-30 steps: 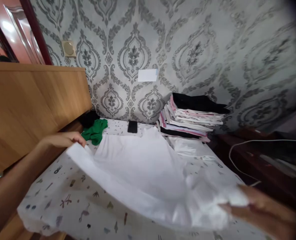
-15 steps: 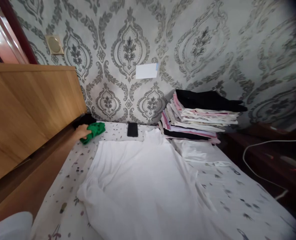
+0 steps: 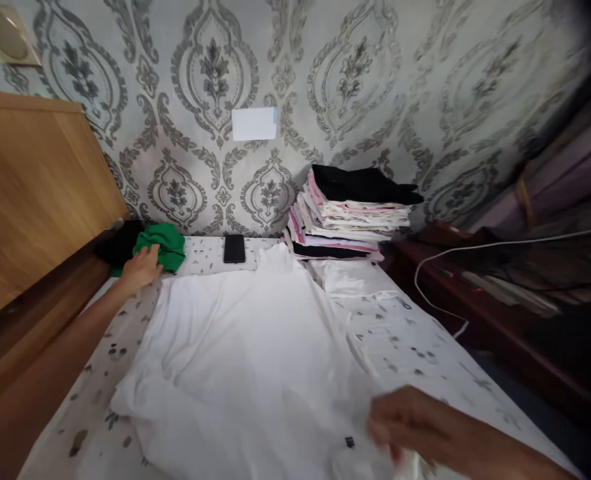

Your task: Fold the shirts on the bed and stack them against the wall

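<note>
A white garment (image 3: 245, 347) lies spread over the patterned white sheet (image 3: 395, 347). At the far left, my left hand (image 3: 144, 268) rests on a crumpled green cloth (image 3: 168, 245), its fingers apart on the cloth's near edge. Black fabric (image 3: 122, 243) lies beside the green cloth. My right hand (image 3: 400, 423) is at the lower right over the garment's near part, blurred, with its fingers bent; what they hold, if anything, is unclear. A small dark mark shows on the white fabric beside it.
A stack of folded clothes (image 3: 358, 213) with a black piece on top stands by the wall, near a folded white cloth (image 3: 350, 279). A black phone (image 3: 234, 249) lies left of it. Wooden furniture (image 3: 40, 193) borders the left; a white cable (image 3: 432, 257) hangs at right.
The view has shifted right. My left hand has loosened its hold on the green cloth, which now lies more spread out by the black fabric. My right hand has come into view.
</note>
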Available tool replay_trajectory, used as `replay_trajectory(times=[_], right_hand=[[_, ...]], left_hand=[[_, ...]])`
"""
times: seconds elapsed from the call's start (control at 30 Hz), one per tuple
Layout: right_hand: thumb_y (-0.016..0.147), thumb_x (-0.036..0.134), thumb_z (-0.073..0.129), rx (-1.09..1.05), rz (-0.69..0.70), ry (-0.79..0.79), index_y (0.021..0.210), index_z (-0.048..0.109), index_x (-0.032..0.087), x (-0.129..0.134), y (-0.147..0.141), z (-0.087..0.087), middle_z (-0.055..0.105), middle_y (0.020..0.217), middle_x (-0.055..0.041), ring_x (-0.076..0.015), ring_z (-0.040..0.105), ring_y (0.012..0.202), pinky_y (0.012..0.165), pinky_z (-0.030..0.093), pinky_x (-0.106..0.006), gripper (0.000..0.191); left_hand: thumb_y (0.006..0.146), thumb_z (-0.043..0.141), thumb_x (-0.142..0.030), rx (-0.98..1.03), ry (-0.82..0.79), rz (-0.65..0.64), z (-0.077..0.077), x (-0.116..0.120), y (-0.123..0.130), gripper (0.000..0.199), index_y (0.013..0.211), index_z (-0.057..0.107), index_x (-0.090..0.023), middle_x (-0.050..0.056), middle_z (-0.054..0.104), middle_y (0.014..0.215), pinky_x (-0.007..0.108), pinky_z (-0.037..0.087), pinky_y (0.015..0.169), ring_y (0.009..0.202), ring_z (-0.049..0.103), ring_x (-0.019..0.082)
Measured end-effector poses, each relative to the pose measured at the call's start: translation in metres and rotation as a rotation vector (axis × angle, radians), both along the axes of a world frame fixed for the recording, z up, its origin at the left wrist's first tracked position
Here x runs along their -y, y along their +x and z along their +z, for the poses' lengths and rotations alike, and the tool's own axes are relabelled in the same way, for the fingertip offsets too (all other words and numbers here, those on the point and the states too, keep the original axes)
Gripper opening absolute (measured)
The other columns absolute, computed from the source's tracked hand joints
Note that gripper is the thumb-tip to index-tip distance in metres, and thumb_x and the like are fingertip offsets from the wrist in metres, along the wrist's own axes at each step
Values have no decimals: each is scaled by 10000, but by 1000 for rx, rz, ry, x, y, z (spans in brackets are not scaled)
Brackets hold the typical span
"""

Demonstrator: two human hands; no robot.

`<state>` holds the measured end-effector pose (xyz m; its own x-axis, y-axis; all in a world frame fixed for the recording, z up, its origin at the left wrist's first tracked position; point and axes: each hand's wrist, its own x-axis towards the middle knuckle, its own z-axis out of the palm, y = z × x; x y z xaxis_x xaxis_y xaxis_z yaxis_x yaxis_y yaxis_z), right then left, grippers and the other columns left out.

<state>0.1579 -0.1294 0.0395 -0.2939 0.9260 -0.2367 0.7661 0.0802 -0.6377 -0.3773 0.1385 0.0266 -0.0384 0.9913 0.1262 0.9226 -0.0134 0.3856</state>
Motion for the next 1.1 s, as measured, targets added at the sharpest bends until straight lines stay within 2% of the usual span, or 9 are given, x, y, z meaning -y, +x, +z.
replay_trajectory(times=[0.03,0.13,0.27,0.37,0.47,0.67,0.83,0.97,1.1], right_hand=[[944,523,410,-5,101,-69,694,682,228,-14,-4,5,688,682,-64,-189,644,635,547,465,-275,473],[970,438,392,79,14,228,909,685,198,-58,-12,1,704,868,-82,-213,648,749,674,510,-328,383],[950,267,408,190,-77,432,1169,642,153,-122,-27,-24,665,1127,-127,-213,672,900,824,530,-334,340],[938,196,433,407,-111,445,1309,578,133,-175,-44,-32,565,1343,-170,-254,610,1144,968,482,-349,404],[903,156,474,471,-127,418,1328,572,99,-220,-58,-36,595,1293,-211,-320,563,1196,967,473,-405,441],[855,41,422,417,-127,460,1271,630,97,-257,-61,-49,652,1214,-203,-315,586,1141,974,455,-403,469],[869,35,372,318,-195,542,1317,587,117,-240,-43,-38,659,1265,-145,-245,602,1140,991,462,-357,504],[958,175,382,169,-153,577,1148,650,156,-169,-32,-29,718,1069,-97,-207,663,913,821,519,-315,329],[972,373,509,165,10,563,1052,657,176,-74,-33,-34,717,960,-87,-235,666,884,820,509,-367,259]], left_hand=[[766,626,-402,-40,-33,24,-10,10,8,517,1191,543,-120,235,593,1218,527,451,880,1175,543,459],[859,510,-499,-188,-106,14,-29,34,28,512,1197,574,-120,231,603,1242,494,451,928,1216,534,434],[925,439,-429,-330,-146,83,-32,50,47,422,1203,587,-148,156,650,1232,371,479,899,1159,604,326],[944,409,-293,-371,-130,118,-19,54,57,319,1153,602,-149,138,680,1165,358,490,830,1088,647,319],[973,317,-236,-409,-42,141,3,53,56,334,1170,572,-148,180,621,1230,419,494,829,1109,634,357],[961,314,-218,-422,52,208,32,33,29,335,1182,549,-124,225,570,1250,545,505,840,1098,614,413],[908,394,-259,-387,55,164,9,28,25,309,1139,576,-164,242,573,1197,607,501,839,1141,560,452],[917,385,-371,-236,143,-363,-2,62,65,303,1056,594,-200,105,615,1107,475,467,1010,1123,566,299],[997,313,-379,-152,40,-812,9,114,135,368,1064,639,-223,74,631,1161,348,468,981,1108,577,225]])
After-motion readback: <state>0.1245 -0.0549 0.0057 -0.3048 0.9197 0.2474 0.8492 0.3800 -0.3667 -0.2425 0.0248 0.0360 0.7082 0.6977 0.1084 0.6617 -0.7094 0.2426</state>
